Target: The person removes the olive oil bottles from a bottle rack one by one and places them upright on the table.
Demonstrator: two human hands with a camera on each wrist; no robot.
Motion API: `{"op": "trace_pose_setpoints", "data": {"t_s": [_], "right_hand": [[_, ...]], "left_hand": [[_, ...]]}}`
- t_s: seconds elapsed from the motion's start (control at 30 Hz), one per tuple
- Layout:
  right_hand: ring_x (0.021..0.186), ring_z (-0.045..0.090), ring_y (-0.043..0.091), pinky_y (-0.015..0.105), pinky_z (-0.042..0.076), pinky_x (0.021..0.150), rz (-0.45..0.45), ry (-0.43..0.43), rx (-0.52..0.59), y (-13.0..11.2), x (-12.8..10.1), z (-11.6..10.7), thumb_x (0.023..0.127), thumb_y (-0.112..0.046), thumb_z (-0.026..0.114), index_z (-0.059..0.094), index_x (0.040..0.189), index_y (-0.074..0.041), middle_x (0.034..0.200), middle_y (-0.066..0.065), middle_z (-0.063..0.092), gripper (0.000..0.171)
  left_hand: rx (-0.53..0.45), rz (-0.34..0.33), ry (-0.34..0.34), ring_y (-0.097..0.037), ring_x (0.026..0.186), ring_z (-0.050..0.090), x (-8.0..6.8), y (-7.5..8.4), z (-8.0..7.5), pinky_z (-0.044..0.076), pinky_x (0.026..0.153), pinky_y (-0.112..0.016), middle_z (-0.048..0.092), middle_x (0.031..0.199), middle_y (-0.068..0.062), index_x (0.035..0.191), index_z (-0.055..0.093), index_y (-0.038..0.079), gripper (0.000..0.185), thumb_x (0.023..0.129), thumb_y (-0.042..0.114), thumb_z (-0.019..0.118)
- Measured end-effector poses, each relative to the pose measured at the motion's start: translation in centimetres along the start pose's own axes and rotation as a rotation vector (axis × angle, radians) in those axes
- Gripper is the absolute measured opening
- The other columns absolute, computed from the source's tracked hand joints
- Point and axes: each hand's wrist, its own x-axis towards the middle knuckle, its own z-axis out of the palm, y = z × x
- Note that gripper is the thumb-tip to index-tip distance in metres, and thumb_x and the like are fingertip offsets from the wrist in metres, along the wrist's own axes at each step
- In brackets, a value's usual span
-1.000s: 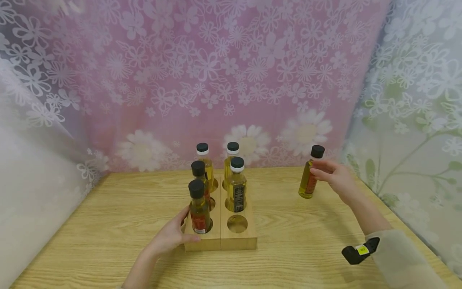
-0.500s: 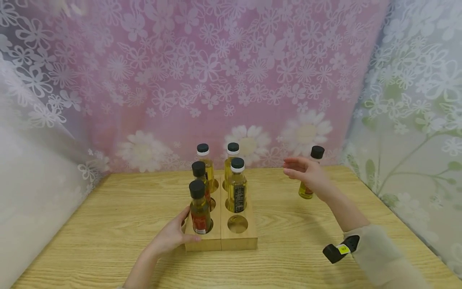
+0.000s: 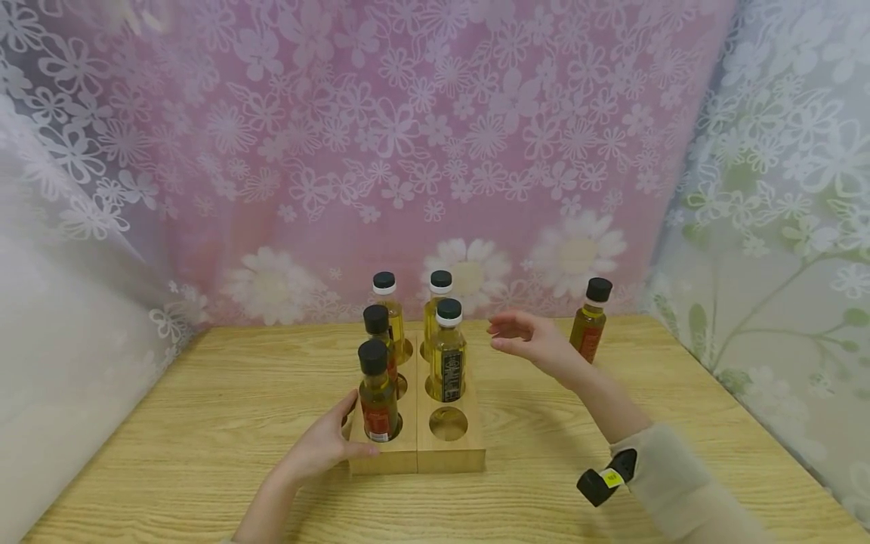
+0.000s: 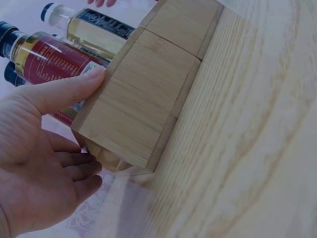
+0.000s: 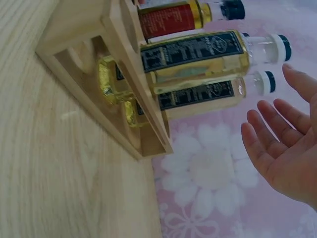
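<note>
A wooden rack (image 3: 416, 450) (image 4: 143, 94) (image 5: 119, 74) with round holes stands mid-table and holds several small bottles of yellow oil with black caps. My left hand (image 3: 325, 446) (image 4: 49, 148) grips the rack's near left corner, thumb on its front face, beside a red-labelled bottle (image 3: 376, 393) (image 4: 47, 57). My right hand (image 3: 526, 341) (image 5: 282, 144) hovers open and empty, just right of the black-labelled bottle (image 3: 447, 355) (image 5: 193, 54). The hole (image 3: 448, 424) at the rack's near right holds nothing. A lone red-labelled bottle (image 3: 590, 323) stands on the table behind my right hand.
The wooden table (image 3: 170, 423) is closed in by flowered curtains, pink (image 3: 408, 151) at the back and pale at both sides. Bare tabletop lies left and right of the rack. A black wrist camera (image 3: 605, 477) sits on my right sleeve.
My right hand let go of the lone bottle at the right and moved left toward the rack, open. The left hand and rack stayed put.
</note>
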Motion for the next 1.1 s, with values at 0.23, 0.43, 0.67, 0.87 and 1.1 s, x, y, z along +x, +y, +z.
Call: {"op": "trace_pose_setpoints", "data": {"t_s": [0.23, 0.43, 0.67, 0.87, 1.1], "right_hand": [[0.109, 0.055, 0.029, 0.040, 0.048, 0.087, -0.007, -0.070, -0.042, -0.1, 0.5, 2.2, 0.088, -0.024, 0.065, 0.049, 0.131, 0.001, 0.121, 0.018, 0.056, 0.052], [0.111, 0.053, 0.030, 0.041, 0.048, 0.086, -0.006, -0.098, -0.045, -0.1, 1.3, 3.2, 0.086, -0.026, 0.068, 0.047, 0.134, -0.003, 0.126, 0.015, 0.052, 0.057], [0.112, 0.051, 0.031, 0.041, 0.047, 0.086, 0.032, -0.058, -0.056, -0.4, 1.9, 4.5, 0.084, -0.024, 0.071, 0.045, 0.135, -0.001, 0.130, 0.016, 0.049, 0.062], [0.106, 0.053, 0.031, 0.039, 0.049, 0.079, 0.073, 0.062, -0.077, -0.6, 2.4, 6.3, 0.078, -0.024, 0.076, 0.049, 0.129, -0.001, 0.120, 0.013, 0.055, 0.061], [0.095, 0.055, 0.028, 0.038, 0.049, 0.074, 0.073, 0.154, -0.108, -0.6, 2.8, 7.3, 0.075, -0.021, 0.079, 0.056, 0.121, -0.002, 0.111, 0.012, 0.059, 0.055]], "left_hand": [[0.008, 0.001, -0.007, -0.050, 0.132, 0.016, 0.0, -0.1, -0.1, 0.022, 0.103, -0.060, 0.015, 0.148, -0.028, 0.145, 0.013, -0.007, 0.105, 0.070, 0.021, 0.082], [0.000, 0.011, -0.016, -0.050, 0.132, 0.017, -0.2, 0.1, -0.3, 0.023, 0.102, -0.060, 0.016, 0.148, -0.029, 0.145, 0.015, -0.007, 0.101, 0.072, 0.017, 0.081], [-0.015, 0.022, -0.028, -0.049, 0.133, 0.014, 0.0, 0.0, -0.4, 0.019, 0.104, -0.060, 0.015, 0.148, -0.028, 0.146, 0.015, -0.007, 0.101, 0.073, 0.018, 0.080], [-0.024, 0.010, -0.028, -0.048, 0.133, 0.013, 0.0, 0.0, -0.4, 0.019, 0.104, -0.059, 0.013, 0.149, -0.028, 0.146, 0.013, -0.007, 0.104, 0.072, 0.021, 0.081], [-0.020, 0.007, -0.027, -0.049, 0.133, 0.014, -0.1, 0.1, -0.4, 0.020, 0.103, -0.060, 0.014, 0.149, -0.028, 0.145, 0.014, -0.007, 0.103, 0.072, 0.021, 0.081]]}}
